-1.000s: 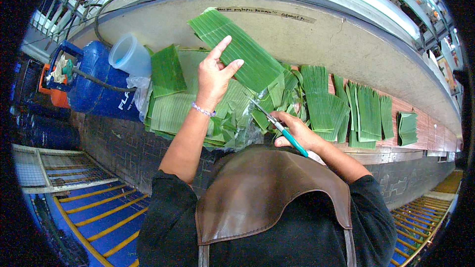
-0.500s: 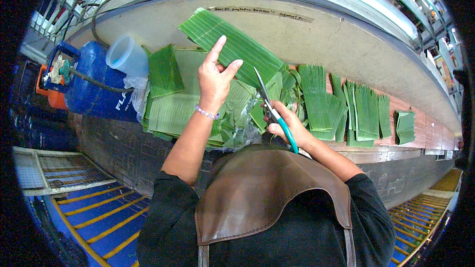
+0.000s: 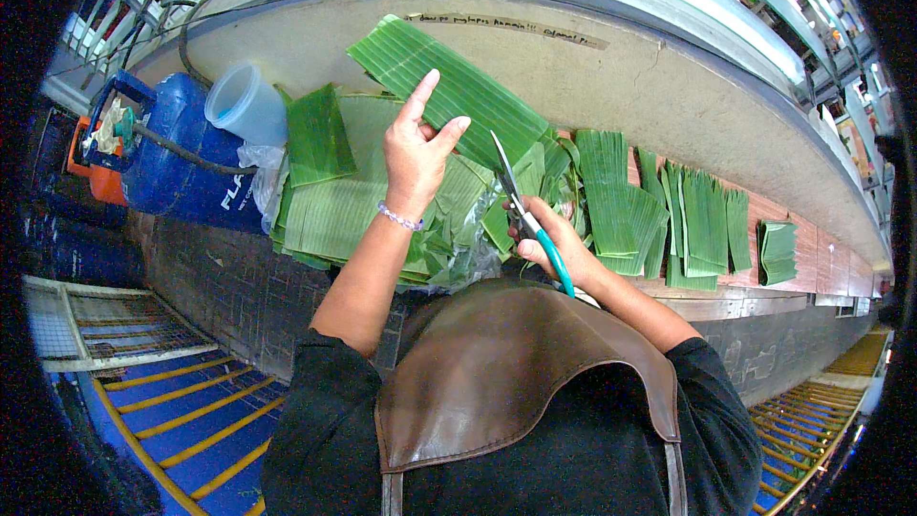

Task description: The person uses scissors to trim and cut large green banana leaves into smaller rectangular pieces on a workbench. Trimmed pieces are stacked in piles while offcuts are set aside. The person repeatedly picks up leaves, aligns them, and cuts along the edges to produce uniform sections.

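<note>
A long rectangular piece of banana leaf point(image 3: 478, 96) is held up at a slant, its far-left end near the wall. My left hand point(image 3: 416, 162) grips it, index finger and thumb lying over its surface and the other fingers hidden. In my right hand point(image 3: 565, 247) is a pair of scissors point(image 3: 517, 197) with teal handles. Their blades point up and left, with the tips over the leaf's lower edge; whether they touch it I cannot tell. Below both hands lies a wide pile of larger banana leaves point(image 3: 330, 215) with smaller scraps among them.
Stacks of cut banana leaf point(image 3: 705, 229) line the wooden bench point(image 3: 812, 253) to the right. At left stand a blue gas cylinder point(image 3: 172, 167) with a hose and a translucent plastic tub point(image 3: 250, 110). A low wall point(image 3: 659, 86) runs behind. Yellow metal bars point(image 3: 191, 425) are at lower left.
Both hands, the leaf and the scissors keep almost the same places. The surroundings have shifted slightly in the picture.
</note>
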### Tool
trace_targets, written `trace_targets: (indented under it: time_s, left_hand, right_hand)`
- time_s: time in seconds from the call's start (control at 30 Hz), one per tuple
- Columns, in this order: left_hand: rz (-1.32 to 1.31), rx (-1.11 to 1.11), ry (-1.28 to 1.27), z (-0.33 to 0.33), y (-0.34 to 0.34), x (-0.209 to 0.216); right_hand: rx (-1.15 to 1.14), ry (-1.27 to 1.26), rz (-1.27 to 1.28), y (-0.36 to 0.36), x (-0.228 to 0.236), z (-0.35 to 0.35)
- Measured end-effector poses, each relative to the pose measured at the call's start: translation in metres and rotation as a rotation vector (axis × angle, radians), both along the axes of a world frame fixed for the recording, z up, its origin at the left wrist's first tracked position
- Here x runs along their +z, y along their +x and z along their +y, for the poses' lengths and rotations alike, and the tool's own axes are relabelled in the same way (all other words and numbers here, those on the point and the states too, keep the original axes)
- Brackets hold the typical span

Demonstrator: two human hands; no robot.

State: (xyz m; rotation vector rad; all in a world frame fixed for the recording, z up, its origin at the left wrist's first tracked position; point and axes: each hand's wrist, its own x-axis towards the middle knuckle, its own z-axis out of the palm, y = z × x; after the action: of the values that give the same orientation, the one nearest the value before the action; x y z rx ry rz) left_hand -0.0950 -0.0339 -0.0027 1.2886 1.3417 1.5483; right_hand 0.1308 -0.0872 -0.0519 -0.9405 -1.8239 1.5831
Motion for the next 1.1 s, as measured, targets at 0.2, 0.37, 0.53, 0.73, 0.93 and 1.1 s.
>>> trace_targets:
  time_s: [0.2,0.37,0.53,0.73,0.93,1.1]
  left_hand:
    - [-0.032,-0.007,0.040,0.001,0.002,-0.004]
    - [-0.035,-0.010,0.057,0.002,0.004,-0.004]
    - [-0.004,-0.011,-0.003,-0.001,0.005,-0.001]
    - [-0.129,-0.042,0.139,0.000,0.010,-0.004]
    - [-0.101,-0.027,0.144,-0.001,0.009,-0.003]
    - [-0.250,-0.065,0.086,0.000,-0.003,0.000]
  right_hand:
    - [-0.008,0.002,-0.008,0.001,0.001,-0.001]
    - [-0.027,-0.018,0.011,0.000,-0.001,-0.002]
    - [-0.048,-0.016,-0.013,0.000,0.000,-0.003]
    - [-0.100,0.062,-0.049,0.000,0.003,-0.007]
    - [-0.122,0.093,-0.124,0.004,0.001,-0.010]
    - [0.062,-0.060,-0.166,0.031,0.002,-0.012]
